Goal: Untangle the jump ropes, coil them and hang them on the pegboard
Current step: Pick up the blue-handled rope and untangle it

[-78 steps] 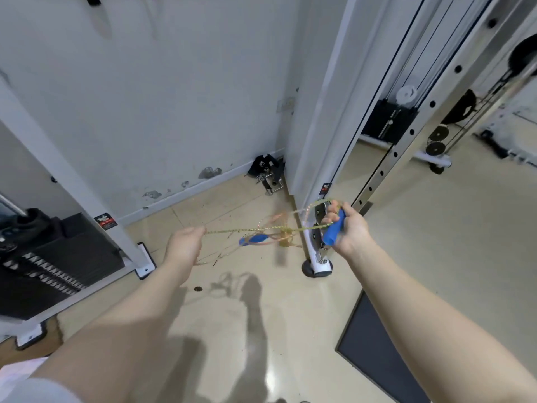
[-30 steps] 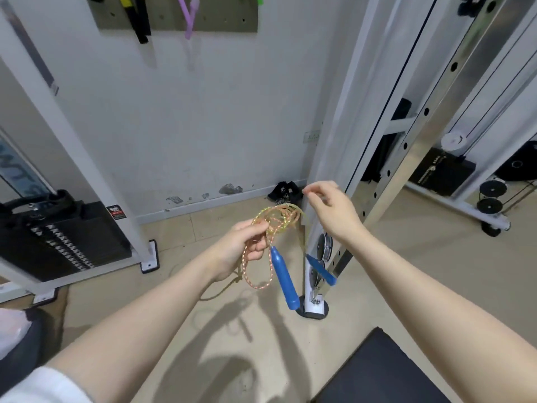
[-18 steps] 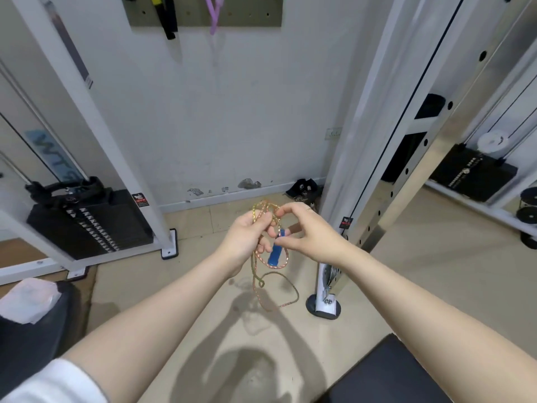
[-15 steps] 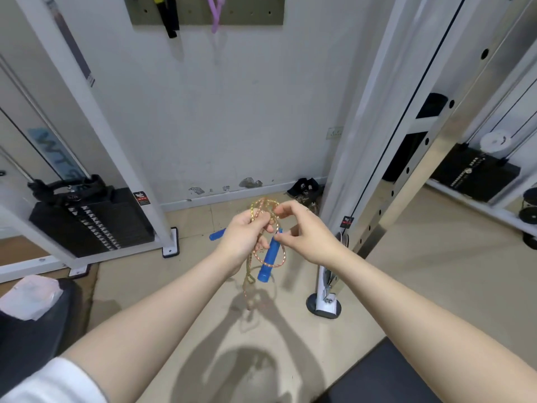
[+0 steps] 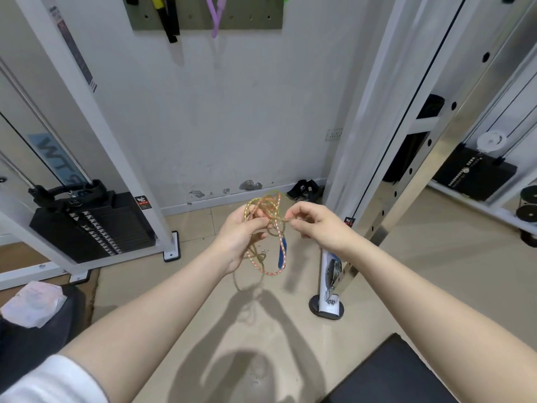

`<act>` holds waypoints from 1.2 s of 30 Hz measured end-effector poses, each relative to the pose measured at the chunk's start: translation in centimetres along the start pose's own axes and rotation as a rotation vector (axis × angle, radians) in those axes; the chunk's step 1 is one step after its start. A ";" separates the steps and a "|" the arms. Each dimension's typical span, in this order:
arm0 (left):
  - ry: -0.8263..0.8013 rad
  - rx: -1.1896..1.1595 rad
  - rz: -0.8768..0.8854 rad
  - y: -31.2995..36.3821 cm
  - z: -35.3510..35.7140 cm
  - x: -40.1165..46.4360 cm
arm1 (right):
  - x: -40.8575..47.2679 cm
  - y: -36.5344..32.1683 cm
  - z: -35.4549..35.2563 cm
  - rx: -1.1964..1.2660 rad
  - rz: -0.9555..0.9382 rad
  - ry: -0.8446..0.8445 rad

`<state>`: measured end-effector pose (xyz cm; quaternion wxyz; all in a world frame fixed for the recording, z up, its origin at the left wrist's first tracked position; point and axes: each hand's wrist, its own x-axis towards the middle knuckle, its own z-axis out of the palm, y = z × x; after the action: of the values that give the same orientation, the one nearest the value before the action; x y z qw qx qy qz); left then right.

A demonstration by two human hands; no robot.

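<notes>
A yellow-orange braided jump rope [image 5: 263,209] is bunched in loops at chest height in front of me. My left hand [image 5: 239,232] grips the bundle of coils. My right hand [image 5: 315,225] pinches a strand of the same rope just right of the bundle. One blue handle [image 5: 282,255] hangs below the hands inside a dangling loop; the other handle is hidden. The grey pegboard [image 5: 250,17] is on the wall at the top, with black-yellow, purple and green items hanging on it.
A white cable-machine upright [image 5: 374,120] with a foot [image 5: 327,308] stands right of my hands. A black weight stack [image 5: 90,225] sits at the left, a dark mat [image 5: 389,373] at the bottom right, and black straps [image 5: 305,189] by the wall.
The rope went from stretched between my hands to bunched in the left hand. My view rose toward the pegboard. The blue handle dropped to hang below, and my right hand moved to a strand.
</notes>
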<state>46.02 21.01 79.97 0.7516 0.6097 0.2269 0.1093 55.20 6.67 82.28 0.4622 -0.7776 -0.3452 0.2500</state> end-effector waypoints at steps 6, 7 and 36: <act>-0.023 0.263 0.075 0.0 -0.8 0.1 | 0.2 -2.1 1.6 -0.398 -0.194 0.072; -0.025 0.253 0.079 0.1 -0.9 0.0 | 0.3 -2.4 2.1 -0.390 -0.195 0.077; 0.115 -0.016 -0.104 4.3 -3.7 -0.7 | -0.6 -2.8 2.2 0.603 -0.092 0.206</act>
<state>44.16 24.93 83.71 0.7468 0.5837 0.3003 0.1066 52.39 8.38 83.79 0.7150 -0.6106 -0.2419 0.2397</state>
